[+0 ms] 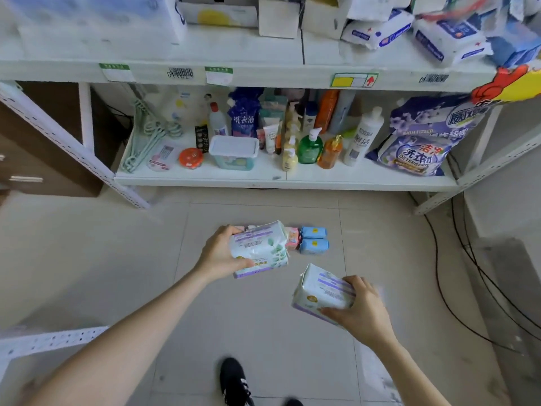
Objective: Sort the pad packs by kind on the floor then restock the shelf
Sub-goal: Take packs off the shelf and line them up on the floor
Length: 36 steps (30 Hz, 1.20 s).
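Pale tiled floor (117, 244) before a white shelf (263, 74); each hand, left (219, 253) and right (363, 309), grips a pad pack.

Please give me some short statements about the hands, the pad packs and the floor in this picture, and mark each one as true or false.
1. Each hand holds a white and purple pad pack. True: left hand holds one pack, right hand another.
2. Two blue packs lie on the floor. True.
3. The blue packs sit on the lower shelf. False: they lie on the floor in front of the lower shelf.
4. The right hand is empty. False: it grips a pack.
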### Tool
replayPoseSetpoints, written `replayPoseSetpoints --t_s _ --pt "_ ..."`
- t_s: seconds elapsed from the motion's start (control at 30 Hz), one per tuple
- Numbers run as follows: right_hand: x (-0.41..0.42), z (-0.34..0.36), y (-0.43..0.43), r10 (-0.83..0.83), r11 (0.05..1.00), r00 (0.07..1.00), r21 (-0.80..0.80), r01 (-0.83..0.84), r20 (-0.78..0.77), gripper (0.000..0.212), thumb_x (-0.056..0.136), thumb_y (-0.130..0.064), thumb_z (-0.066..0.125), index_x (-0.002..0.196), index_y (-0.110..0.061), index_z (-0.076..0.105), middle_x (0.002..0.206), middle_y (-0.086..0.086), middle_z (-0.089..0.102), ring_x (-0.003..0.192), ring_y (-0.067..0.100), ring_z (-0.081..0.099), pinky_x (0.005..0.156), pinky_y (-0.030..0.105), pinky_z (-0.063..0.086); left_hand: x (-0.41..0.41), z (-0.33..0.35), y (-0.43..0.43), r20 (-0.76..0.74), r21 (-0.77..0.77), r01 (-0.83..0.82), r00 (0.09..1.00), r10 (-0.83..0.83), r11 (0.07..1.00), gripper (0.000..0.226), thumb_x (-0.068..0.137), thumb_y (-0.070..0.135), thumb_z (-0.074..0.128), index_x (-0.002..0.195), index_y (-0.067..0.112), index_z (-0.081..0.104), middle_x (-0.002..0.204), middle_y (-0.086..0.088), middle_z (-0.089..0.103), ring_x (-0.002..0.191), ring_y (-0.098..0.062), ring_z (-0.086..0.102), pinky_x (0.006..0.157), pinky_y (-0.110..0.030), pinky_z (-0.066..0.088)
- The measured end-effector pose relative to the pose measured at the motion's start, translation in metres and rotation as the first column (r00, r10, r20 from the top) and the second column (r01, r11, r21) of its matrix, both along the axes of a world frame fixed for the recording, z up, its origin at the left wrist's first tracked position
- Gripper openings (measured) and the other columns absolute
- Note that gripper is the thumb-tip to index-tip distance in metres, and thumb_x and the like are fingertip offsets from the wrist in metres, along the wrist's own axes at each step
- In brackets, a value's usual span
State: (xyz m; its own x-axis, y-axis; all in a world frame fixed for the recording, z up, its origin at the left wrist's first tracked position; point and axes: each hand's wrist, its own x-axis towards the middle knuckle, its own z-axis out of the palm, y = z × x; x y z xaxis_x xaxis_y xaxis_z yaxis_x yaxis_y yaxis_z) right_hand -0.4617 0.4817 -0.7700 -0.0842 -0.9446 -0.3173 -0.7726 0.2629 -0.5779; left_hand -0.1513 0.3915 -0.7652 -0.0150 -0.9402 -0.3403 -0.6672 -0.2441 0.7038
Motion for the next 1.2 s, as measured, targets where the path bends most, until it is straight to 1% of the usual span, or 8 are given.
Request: replayPoseSetpoints --t_s 0.13,0.37,0.5,0.6,0.7,0.8,1.03,1.2 --pt "0.016 -0.072 -0.023 0.005 1.000 1.000 -0.001 -0.005 0.003 0.067 0.054 -0.049 0.085 0.109 -0.025 0.055 0.095 -0.018 0.051 0.093 0.008 0.043 0.067 0.021 0.038 0.012 -0.075 -0.036 0.004 0.019 0.047 0.999 -0.047 0.999 0.069 0.058 0.025 0.090 0.118 0.019 0.055 0.120 0.008 0.053 0.106 -0.012 0.054 0.091 -0.027 0.045" --pt "0.036 -0.213 -0.072 0.080 0.997 0.997 -0.013 -0.080 -0.002 0.070 0.055 -0.047 0.087 0.113 -0.023 0.056 0.097 -0.019 0.050 0.092 0.006 0.041 0.063 0.009 0.033 0.024 -0.230 -0.084 0.025 0.058 0.152 0.988 -0.154 0.987 0.071 0.061 0.029 0.088 0.123 0.020 0.054 0.125 0.006 0.054 0.112 -0.012 0.052 0.091 -0.023 0.042" --pt "0.041 -0.293 -0.088 0.117 0.992 0.993 -0.042 -0.118 -0.029 0.070 0.055 -0.048 0.087 0.113 -0.023 0.058 0.098 -0.018 0.051 0.094 0.009 0.045 0.064 0.019 0.037 0.029 -0.308 -0.103 0.042 0.038 0.212 0.976 -0.214 0.977 0.069 0.063 0.031 0.087 0.123 0.021 0.053 0.126 0.008 0.052 0.117 -0.012 0.048 0.098 -0.028 0.039" --pt "0.045 -0.358 -0.096 0.134 0.988 0.990 -0.066 -0.137 -0.036 0.071 0.054 -0.051 0.086 0.113 -0.024 0.058 0.099 -0.020 0.051 0.096 0.010 0.047 0.066 0.024 0.042 0.030 -0.370 -0.116 0.047 -0.003 0.248 0.968 -0.248 0.969 0.068 0.063 0.033 0.087 0.121 0.022 0.055 0.120 0.011 0.053 0.113 -0.007 0.046 0.090 -0.023 0.037" --pt "0.048 -0.412 -0.099 0.161 0.984 0.986 -0.067 -0.164 -0.048 0.073 0.053 -0.054 0.086 0.113 -0.023 0.057 0.100 -0.020 0.051 0.098 0.009 0.047 0.065 0.021 0.040 0.030 -0.422 -0.123 0.061 -0.048 0.271 0.962 -0.268 0.961 0.065 0.060 0.033 0.088 0.116 0.024 0.057 0.116 0.012 0.056 0.109 -0.008 0.051 0.087 -0.026 0.041" --pt "0.051 -0.452 -0.099 0.173 0.980 0.983 -0.090 -0.179 -0.064 0.072 0.053 -0.054 0.086 0.112 -0.024 0.058 0.100 -0.020 0.051 0.098 0.010 0.048 0.065 0.023 0.041 0.030 -0.463 -0.127 0.067 -0.081 0.312 0.949 -0.308 0.947 0.062 0.059 0.035 0.087 0.113 0.025 0.058 0.112 0.014 0.057 0.106 -0.009 0.054 0.088 -0.032 0.045" --pt "0.060 -0.508 -0.103 0.194 0.968 0.978 -0.151 -0.203 -0.073 0.070 0.053 -0.048 0.087 0.110 -0.020 0.059 0.101 -0.014 0.055 0.097 0.012 0.050 0.064 0.024 0.043 0.032 -0.517 -0.132 0.046 -0.185 0.334 0.942 -0.331 0.924 0.061 0.057 0.031 0.091 0.108 0.019 0.059 0.106 0.008 0.058 0.097 -0.011 0.058 0.084 -0.034 0.047" --pt "0.072 -0.540 -0.102 0.203 0.966 0.978 -0.153 -0.209 -0.051 0.068 0.056 -0.045 0.087 0.113 -0.021 0.058 0.108 -0.011 0.053 0.102 0.013 0.050 0.065 0.028 0.049 0.037 -0.545 -0.132 0.071 -0.213 0.370 0.929 -0.363 0.904 0.066 0.058 0.026 0.091 0.116 0.015 0.062 0.115 0.004 0.061 0.105 -0.014 0.059 0.088 -0.035 0.048"
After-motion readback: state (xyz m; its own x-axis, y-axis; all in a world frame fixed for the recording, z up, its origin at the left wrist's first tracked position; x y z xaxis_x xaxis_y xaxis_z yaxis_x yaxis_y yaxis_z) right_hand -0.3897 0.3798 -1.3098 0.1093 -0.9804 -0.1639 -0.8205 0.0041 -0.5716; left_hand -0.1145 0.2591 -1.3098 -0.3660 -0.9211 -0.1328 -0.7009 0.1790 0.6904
